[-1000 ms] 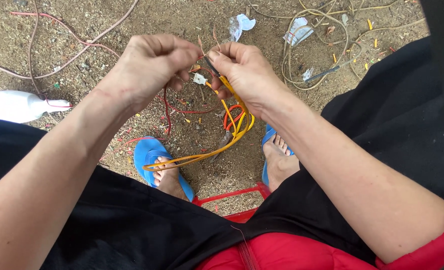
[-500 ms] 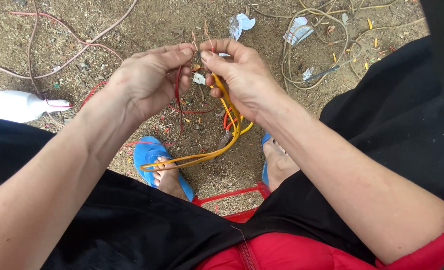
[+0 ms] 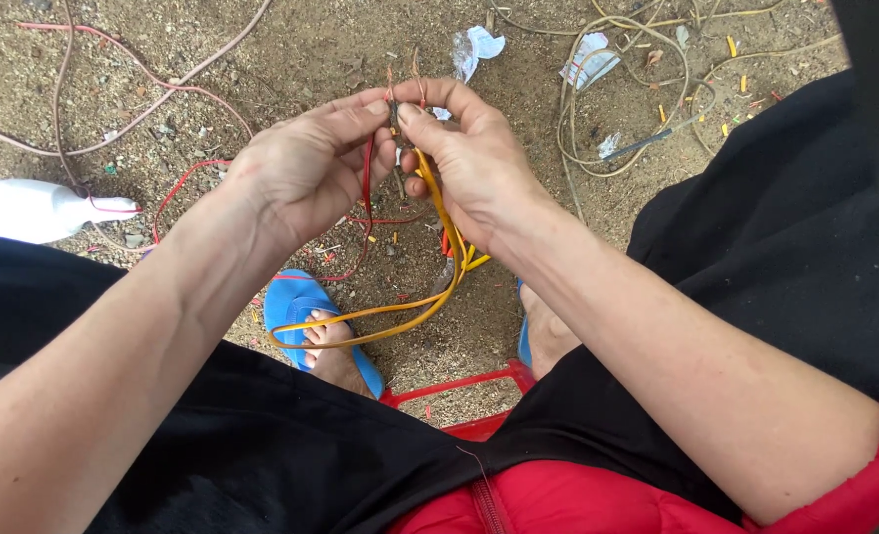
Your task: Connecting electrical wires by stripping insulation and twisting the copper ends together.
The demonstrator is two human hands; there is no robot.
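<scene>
My left hand (image 3: 306,168) and my right hand (image 3: 469,158) meet over the dirt ground, thumbs and forefingers pinched together on the bare ends of thin wires. A red wire (image 3: 367,188) hangs down from my left fingers. A yellow wire (image 3: 400,311) runs from my right fingers, curving down and left in a long loop above my feet. The stripped wire tips stick up between the two thumbs.
Blue sandals (image 3: 296,302) on my feet rest on the dirt. A white plastic bottle (image 3: 24,210) lies at the left. Pink and red wires (image 3: 113,69) trail across the ground, tangled beige wires (image 3: 607,109) and plastic scraps lie at upper right. A red stool edge (image 3: 459,386) shows below.
Both hands have turned and drawn closer, fingertips now pinching the wire ends together, and the white piece seen between them earlier is hidden.
</scene>
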